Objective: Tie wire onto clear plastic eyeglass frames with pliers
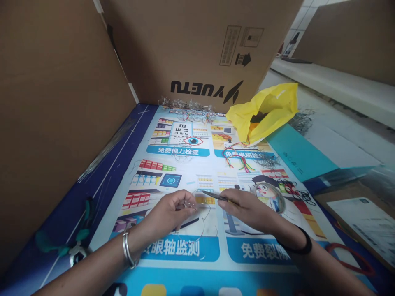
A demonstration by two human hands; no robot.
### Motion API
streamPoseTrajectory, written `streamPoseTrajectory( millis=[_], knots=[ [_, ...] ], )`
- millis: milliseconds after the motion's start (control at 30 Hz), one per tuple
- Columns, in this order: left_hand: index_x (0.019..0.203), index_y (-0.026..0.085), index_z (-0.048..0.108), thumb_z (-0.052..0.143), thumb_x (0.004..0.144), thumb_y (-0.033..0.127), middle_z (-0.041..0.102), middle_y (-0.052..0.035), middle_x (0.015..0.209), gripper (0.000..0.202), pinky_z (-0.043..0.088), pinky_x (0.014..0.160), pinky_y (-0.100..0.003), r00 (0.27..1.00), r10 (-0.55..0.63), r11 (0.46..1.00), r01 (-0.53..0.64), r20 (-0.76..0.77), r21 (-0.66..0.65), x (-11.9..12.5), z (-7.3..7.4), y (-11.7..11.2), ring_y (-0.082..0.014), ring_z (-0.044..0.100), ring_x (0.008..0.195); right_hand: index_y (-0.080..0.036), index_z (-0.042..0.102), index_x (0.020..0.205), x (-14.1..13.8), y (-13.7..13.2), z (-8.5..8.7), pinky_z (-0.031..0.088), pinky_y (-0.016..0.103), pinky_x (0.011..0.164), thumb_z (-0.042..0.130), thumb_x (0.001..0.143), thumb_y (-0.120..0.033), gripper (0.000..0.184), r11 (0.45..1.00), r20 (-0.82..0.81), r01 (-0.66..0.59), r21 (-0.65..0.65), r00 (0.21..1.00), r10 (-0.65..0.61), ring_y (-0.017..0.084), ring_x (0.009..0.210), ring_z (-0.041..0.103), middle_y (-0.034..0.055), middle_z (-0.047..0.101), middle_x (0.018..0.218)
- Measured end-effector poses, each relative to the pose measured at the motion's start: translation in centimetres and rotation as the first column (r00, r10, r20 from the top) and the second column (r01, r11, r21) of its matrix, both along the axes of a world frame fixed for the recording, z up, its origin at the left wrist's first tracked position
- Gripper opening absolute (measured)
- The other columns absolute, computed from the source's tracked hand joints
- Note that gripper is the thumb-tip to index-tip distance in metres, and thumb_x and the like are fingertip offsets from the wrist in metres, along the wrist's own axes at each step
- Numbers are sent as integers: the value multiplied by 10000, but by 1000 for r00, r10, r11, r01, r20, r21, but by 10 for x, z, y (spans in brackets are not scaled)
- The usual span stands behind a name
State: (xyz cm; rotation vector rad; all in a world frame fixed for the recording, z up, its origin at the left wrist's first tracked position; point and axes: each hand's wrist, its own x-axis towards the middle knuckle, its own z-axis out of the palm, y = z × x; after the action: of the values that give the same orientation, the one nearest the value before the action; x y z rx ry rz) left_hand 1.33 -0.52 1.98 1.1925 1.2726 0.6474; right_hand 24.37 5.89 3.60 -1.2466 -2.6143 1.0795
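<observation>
My left hand [177, 207] is closed in a pinch on a thin, bent metal wire [203, 220]. The wire curves down and to the right of the fingers, over the printed sheet, with small twists along it. In my right hand [243, 205] lies a slim dark pointed tool [212, 195], its tip aimed left toward the wire. The palm hides its handle, so I cannot tell whether it is pliers or tweezers. Between the tip and my left fingertips there is a small gap. A round clear object [270, 198] lies just beyond my right hand.
Cardboard walls [185, 49] stand behind and left. Clear wire pieces [188, 106] line the back. A yellow bag [271, 107] sits back right, with coloured cords [243, 162] before it. Black and red loops [298, 192] lie right. Left are a green-handled tool [82, 236] and straight wires [101, 154].
</observation>
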Motion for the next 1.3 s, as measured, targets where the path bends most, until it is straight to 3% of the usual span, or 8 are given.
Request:
streamPoseTrajectory(
  millis=[167,333,533,700,867,1000,1133,1300],
  knots=[
    [835,179,525,547,800,285,429,74,563,114,251,378,-167,1000,-24,1000,24,11,-10,2,0,0,-45,320,414,-194,529,789,-5,-1,0,308,238,574,390,901,-394,268,1000,12,-14,-11,1000,14,126,677,500,-2,570,750],
    [832,182,522,571,791,314,440,68,585,147,272,371,-165,1000,-11,1000,11,22,-8,3,-1,-2,-44,328,416,-194,531,754,-11,-5,-4,290,238,563,419,885,-386,258,996,74,16,93,997,-23,127,657,498,5,581,738],
    [968,206,507,571,782,288,495,56,667,214,271,347,-168,996,77,996,-74,51,-47,3,-5,0,-29,334,372,-197,548,803,-10,-6,-13,321,245,583,418,889,-369,232,956,116,108,271,983,-144,149,690,536,27,594,776],
    [916,201,494,586,760,296,520,41,690,205,289,352,-181,988,147,988,-144,49,-64,3,-8,1,-42,375,382,-181,569,878,-6,-8,-20,370,266,624,413,895,-373,248,890,32,135,435,986,-165,180,751,552,57,592,813],
    [852,201,478,588,761,291,473,72,597,169,264,358,-182,979,187,980,-180,77,-81,2,-9,1,-44,354,373,-167,571,840,-6,-18,-24,381,273,629,446,891,-327,210,807,-35,33,590,999,-16,173,725,529,60,584,778],
    [822,196,482,581,763,265,414,94,529,134,250,369,-181,971,219,973,-210,100,-97,2,-4,1,-45,339,374,-158,576,825,-8,-23,-25,381,288,643,465,886,-287,181,703,-40,-7,711,998,50,180,735,521,68,588,779],
    [794,189,482,585,763,252,436,82,568,124,231,385,-183,963,220,971,-201,156,-130,3,2,2,-37,344,403,-154,582,829,-8,-22,-27,374,302,637,492,875,-282,163,630,9,-47,775,998,64,188,730,513,68,587,770],
    [786,180,471,618,747,256,464,66,637,170,233,406,-195,955,213,971,-185,204,-150,3,5,1,-35,346,439,-152,593,857,-7,-22,-28,368,305,641,495,876,-279,161,590,46,-69,804,998,54,188,740,509,69,590,777]
  ],
)
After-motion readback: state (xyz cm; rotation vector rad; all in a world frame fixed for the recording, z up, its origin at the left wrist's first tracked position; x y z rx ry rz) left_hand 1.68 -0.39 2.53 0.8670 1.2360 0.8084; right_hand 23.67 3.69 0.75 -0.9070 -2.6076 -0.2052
